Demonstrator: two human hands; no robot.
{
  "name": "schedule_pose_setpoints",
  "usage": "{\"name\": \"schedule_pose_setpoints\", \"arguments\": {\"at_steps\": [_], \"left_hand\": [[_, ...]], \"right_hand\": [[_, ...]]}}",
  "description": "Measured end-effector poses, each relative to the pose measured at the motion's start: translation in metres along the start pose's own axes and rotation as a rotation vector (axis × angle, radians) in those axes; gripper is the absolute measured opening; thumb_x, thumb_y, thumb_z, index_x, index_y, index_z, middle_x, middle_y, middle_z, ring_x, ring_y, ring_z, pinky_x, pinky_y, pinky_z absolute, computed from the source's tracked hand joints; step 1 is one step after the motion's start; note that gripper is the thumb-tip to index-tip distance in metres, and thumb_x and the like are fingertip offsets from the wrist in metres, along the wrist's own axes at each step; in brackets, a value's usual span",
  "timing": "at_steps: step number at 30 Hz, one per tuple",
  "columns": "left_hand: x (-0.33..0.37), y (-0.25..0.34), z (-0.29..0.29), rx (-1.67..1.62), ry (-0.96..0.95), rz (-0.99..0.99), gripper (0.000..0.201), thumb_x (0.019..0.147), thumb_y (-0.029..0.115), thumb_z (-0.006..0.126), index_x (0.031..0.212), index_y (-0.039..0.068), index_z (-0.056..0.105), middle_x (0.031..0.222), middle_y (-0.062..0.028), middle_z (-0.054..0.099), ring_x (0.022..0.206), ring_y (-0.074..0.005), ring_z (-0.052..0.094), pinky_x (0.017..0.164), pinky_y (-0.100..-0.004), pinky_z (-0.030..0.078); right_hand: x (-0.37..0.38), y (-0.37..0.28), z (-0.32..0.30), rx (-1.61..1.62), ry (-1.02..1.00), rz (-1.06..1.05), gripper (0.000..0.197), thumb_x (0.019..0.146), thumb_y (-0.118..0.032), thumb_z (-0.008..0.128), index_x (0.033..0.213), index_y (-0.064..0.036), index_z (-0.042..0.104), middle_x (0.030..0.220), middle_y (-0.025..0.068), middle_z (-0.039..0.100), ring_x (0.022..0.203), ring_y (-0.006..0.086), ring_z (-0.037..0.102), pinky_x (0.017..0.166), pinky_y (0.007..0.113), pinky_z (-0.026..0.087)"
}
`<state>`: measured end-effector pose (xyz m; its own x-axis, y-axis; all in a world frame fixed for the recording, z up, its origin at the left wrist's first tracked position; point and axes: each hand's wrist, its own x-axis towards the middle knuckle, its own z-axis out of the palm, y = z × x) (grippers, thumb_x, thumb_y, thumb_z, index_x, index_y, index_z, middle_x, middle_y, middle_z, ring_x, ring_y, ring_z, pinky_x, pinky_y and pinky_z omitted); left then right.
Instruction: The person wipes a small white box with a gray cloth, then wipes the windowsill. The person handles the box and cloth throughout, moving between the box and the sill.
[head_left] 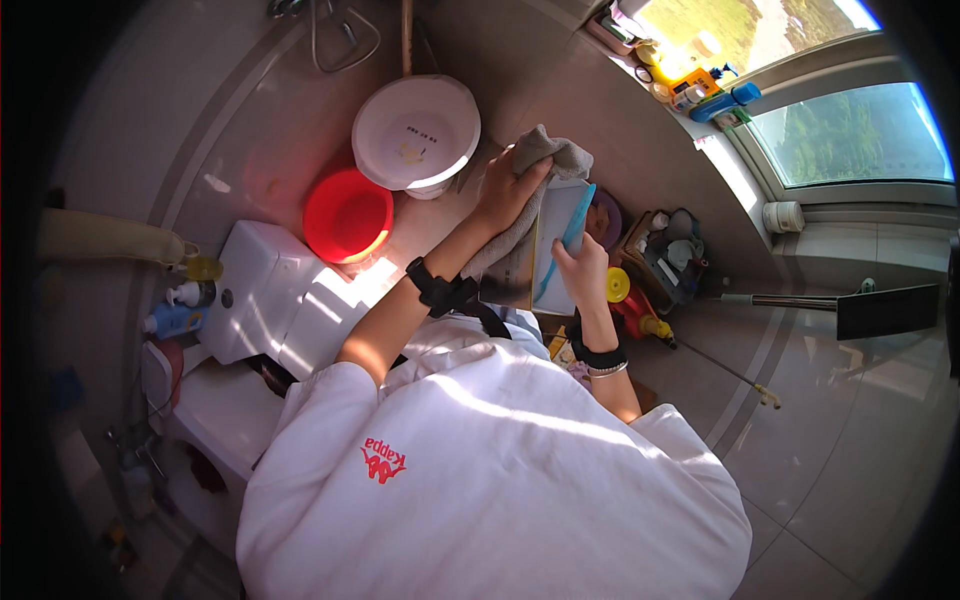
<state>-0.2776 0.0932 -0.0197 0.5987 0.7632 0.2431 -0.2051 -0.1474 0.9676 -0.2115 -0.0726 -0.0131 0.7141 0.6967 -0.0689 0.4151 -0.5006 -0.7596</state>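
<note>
My left hand (pixel 512 188) is closed on a grey cloth (pixel 552 152). Part of the cloth bunches above the fingers, and more hangs below by the wrist. My right hand (pixel 582 272) grips a slim blue plastic tool (pixel 577 217) whose upper end points up and away; its exact kind is unclear. Behind and between the hands stands a pale, flat-faced, box-like object (pixel 553 222) with a yellowish edge. The cloth touches or overlaps its top left; I cannot tell which.
To the left are a white basin (pixel 418 125), a red bucket (pixel 347 215) and a white toilet (pixel 262 290). On the right sit a basket of items (pixel 665 262), a red sprayer (pixel 632 318) with a long wand, and a long-handled squeegee-like tool (pixel 885 311). Bottles (pixel 725 102) line the windowsill.
</note>
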Motion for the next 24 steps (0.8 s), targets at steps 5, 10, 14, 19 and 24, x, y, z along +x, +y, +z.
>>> {"name": "schedule_pose_setpoints", "arguments": {"at_steps": [5, 10, 14, 19, 24], "left_hand": [[0.0, -0.019, -0.004, 0.056, 0.023, -0.104, 0.041, 0.086, 0.039, 0.057, 0.102, 0.001, 0.062, 0.089, -0.0166, 0.066, 0.092, -0.0288, 0.064, 0.078, -0.0343, 0.047], [-0.002, -0.029, -0.01, -0.34, 0.035, -0.418, 0.053, 0.089, 0.048, 0.05, 0.109, 0.0, 0.058, 0.095, -0.0023, 0.062, 0.083, -0.0126, 0.058, 0.076, -0.0264, 0.046], [-0.025, -0.009, -0.014, -0.887, 0.105, -0.562, 0.051, 0.091, 0.049, 0.047, 0.114, 0.005, 0.054, 0.101, -0.0056, 0.059, 0.092, -0.0121, 0.056, 0.081, -0.0245, 0.044], [-0.054, 0.028, -0.001, -0.431, -0.146, -0.397, 0.062, 0.091, 0.046, 0.048, 0.131, -0.001, 0.041, 0.125, -0.0131, 0.051, 0.117, -0.0227, 0.047, 0.102, -0.0318, 0.032], [-0.083, 0.047, 0.012, 0.386, -0.361, -0.026, 0.094, 0.071, 0.046, 0.07, 0.139, 0.001, 0.025, 0.135, -0.0266, 0.023, 0.128, -0.0444, 0.022, 0.105, -0.0476, 0.025]], "right_hand": [[-0.005, 0.004, -0.005, 0.048, -0.025, -0.004, 0.023, 0.077, -0.016, 0.063, 0.087, 0.0045, 0.061, 0.068, 0.0166, 0.063, 0.061, 0.0234, 0.063, 0.059, 0.032, 0.048], [-0.007, 0.014, -0.023, 0.126, -0.032, -0.024, 0.023, 0.081, -0.015, 0.064, 0.086, 0.0061, 0.06, 0.067, 0.0083, 0.063, 0.06, 0.0098, 0.056, 0.056, 0.028, 0.045], [-0.002, 0.016, -0.031, 0.249, 0.059, 0.001, 0.024, 0.081, -0.017, 0.063, 0.09, 0.0052, 0.059, 0.071, 0.0151, 0.065, 0.065, 0.0177, 0.064, 0.06, 0.031, 0.048], [0.008, 0.009, -0.037, 0.08, 0.165, 0.075, 0.023, 0.082, -0.018, 0.062, 0.091, 0.0027, 0.06, 0.073, 0.0161, 0.065, 0.066, 0.0247, 0.066, 0.06, 0.032, 0.048], [0.012, 0.001, -0.036, 0.049, 0.276, 0.03, 0.022, 0.083, -0.018, 0.062, 0.093, 0.0004, 0.06, 0.075, 0.0173, 0.065, 0.07, 0.0314, 0.066, 0.061, 0.034, 0.049]]}}
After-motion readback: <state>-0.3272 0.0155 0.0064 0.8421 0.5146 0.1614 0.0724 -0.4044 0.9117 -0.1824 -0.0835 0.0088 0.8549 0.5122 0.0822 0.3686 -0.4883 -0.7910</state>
